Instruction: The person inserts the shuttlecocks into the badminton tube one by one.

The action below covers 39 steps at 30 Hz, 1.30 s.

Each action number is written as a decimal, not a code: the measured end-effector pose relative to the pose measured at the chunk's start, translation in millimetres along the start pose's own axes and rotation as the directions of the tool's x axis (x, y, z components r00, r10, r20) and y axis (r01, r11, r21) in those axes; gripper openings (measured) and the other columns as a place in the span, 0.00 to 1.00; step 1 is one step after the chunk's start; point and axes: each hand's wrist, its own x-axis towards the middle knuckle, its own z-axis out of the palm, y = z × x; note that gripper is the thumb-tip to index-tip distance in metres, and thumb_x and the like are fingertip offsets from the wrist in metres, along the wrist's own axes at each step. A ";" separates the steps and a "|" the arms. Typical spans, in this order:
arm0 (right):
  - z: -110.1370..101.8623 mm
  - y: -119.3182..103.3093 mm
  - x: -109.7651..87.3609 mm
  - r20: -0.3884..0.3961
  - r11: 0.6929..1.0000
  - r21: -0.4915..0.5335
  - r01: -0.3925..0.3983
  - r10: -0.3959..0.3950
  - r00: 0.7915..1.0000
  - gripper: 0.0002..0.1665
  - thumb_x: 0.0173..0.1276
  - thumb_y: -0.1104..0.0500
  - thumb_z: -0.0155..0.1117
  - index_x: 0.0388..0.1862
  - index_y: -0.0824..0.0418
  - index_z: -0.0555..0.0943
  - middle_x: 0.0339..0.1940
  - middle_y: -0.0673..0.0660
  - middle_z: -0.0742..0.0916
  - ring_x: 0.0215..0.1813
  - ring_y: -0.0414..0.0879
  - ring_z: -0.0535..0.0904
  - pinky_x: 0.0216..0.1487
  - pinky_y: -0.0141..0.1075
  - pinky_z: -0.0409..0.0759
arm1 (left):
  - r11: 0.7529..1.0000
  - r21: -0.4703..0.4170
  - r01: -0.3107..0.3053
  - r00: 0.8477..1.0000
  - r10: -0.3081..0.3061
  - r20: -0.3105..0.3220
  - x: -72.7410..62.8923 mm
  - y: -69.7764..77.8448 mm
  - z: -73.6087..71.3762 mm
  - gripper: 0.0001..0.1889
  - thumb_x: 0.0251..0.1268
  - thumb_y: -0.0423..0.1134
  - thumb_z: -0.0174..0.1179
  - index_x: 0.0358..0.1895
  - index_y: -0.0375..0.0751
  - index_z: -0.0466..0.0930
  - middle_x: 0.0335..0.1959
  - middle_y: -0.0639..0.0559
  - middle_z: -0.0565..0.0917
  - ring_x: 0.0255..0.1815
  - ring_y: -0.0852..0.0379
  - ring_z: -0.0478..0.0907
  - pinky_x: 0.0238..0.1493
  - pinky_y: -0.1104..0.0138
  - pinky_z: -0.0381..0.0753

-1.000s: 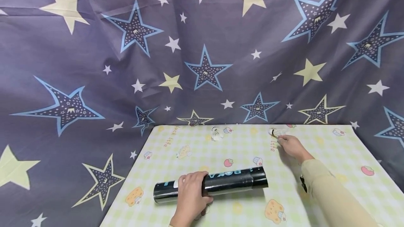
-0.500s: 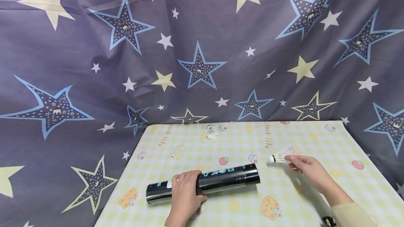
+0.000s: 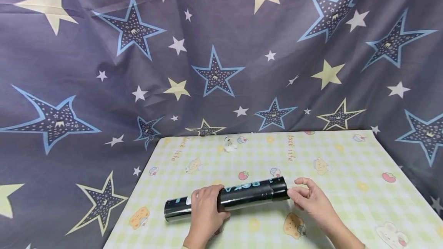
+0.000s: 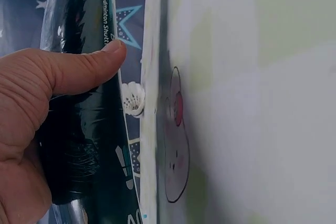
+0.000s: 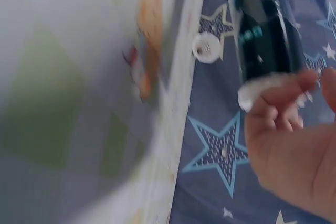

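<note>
My left hand (image 3: 207, 212) grips a black shuttlecock tube (image 3: 242, 195) around its middle, lying slantwise close over the table. In the left wrist view the thumb (image 4: 86, 69) lies across the printed tube. At the tube's right mouth, my right hand (image 3: 313, 201) has its thumb and bent fingers on a shuttlecock. Only the white rim (image 5: 254, 90) of that shuttlecock shows in the right wrist view, and the remainder is hidden inside the tube. The index finger is raised, apart from the thumb. A second shuttlecock (image 3: 229, 144) stands near the table's back edge.
A pale green checked cloth (image 3: 346, 172) with cartoon prints covers the table. Behind the table hangs a dark curtain (image 3: 155, 68) patterned with stars. Its lower part meets the table's back edge.
My right hand has brought the shuttlecock from the back right of the table to the tube's right mouth, and most of it is now inside. My left hand keeps its grip on the tube.
</note>
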 end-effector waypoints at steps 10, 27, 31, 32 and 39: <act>13.8 8.3 -0.9 0.082 1.000 0.014 -0.008 0.007 0.997 0.38 0.76 0.58 0.70 0.76 0.66 0.62 0.49 0.59 0.94 0.18 0.33 0.68 0.21 0.26 0.69 | 0.999 -0.010 -0.048 0.999 0.048 -0.025 -3.8 0.6 5.2 0.45 0.27 0.46 0.93 0.60 0.49 0.84 0.58 0.53 0.89 0.58 0.48 0.82 0.68 0.45 0.69; 45.2 -90.2 135.7 0.129 0.976 -0.179 0.122 -0.100 0.987 0.34 0.85 0.54 0.58 0.83 0.66 0.65 0.73 0.72 0.80 0.55 0.54 0.87 0.62 0.46 0.87 | 0.994 0.033 -0.101 0.982 0.094 0.166 -10.7 -17.5 -5.0 0.45 0.31 0.49 0.92 0.63 0.52 0.83 0.58 0.55 0.89 0.61 0.46 0.82 0.68 0.38 0.70; 104.3 -92.2 183.4 0.208 0.992 -0.128 0.009 0.018 0.978 0.36 0.85 0.55 0.54 0.86 0.61 0.61 0.79 0.70 0.75 0.72 0.67 0.79 0.74 0.57 0.78 | 0.993 0.052 -0.107 0.978 0.096 0.183 -12.9 -17.9 -3.5 0.45 0.32 0.51 0.91 0.63 0.53 0.82 0.58 0.56 0.88 0.60 0.48 0.81 0.68 0.38 0.70; 115.4 -88.5 192.2 0.227 0.991 -0.131 -0.010 0.040 0.973 0.36 0.86 0.55 0.52 0.87 0.61 0.59 0.81 0.69 0.73 0.74 0.68 0.77 0.74 0.57 0.78 | 0.992 0.059 -0.111 0.977 0.098 0.187 -13.0 -17.7 -3.5 0.45 0.32 0.52 0.91 0.63 0.53 0.82 0.58 0.56 0.88 0.60 0.48 0.81 0.67 0.38 0.71; 151.9 -65.8 230.0 0.266 0.991 -0.077 -0.109 0.126 0.956 0.37 0.89 0.56 0.43 0.90 0.62 0.48 0.87 0.67 0.63 0.76 0.68 0.72 0.75 0.57 0.76 | 0.985 0.118 -0.122 0.979 0.101 0.175 -14.3 -25.9 -9.2 0.45 0.29 0.51 0.92 0.61 0.55 0.83 0.56 0.57 0.89 0.57 0.50 0.82 0.65 0.39 0.72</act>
